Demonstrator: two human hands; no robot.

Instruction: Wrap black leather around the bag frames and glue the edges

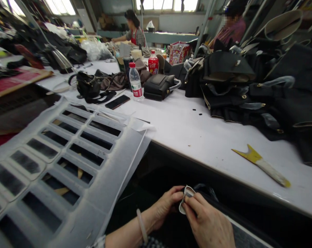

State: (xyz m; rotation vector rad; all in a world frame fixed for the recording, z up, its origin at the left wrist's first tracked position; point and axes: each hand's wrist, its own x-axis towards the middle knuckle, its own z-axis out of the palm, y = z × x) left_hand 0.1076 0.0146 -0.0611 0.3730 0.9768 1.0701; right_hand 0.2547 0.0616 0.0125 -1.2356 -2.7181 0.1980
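In the head view, a small curled piece of bag material [189,190] with a pale inside and a thin light edge is held low, in front of the white table's near edge. My left hand [167,204], with a pale bangle on its wrist, pinches the piece's left side. Fingers of my right hand [209,218] are closed on its right side, their tips pressed at the opening. Dark material hangs just behind the hands, partly hidden by them. What lies between the fingertips cannot be made out.
A grey plastic slotted tray [101,193] stands at left. On the white table [171,134] lie a yellow notched tool [261,165], a phone [117,102], a water bottle [135,82], a black handbag [158,88] and piled black bags [228,69]. Two people sit farther back.
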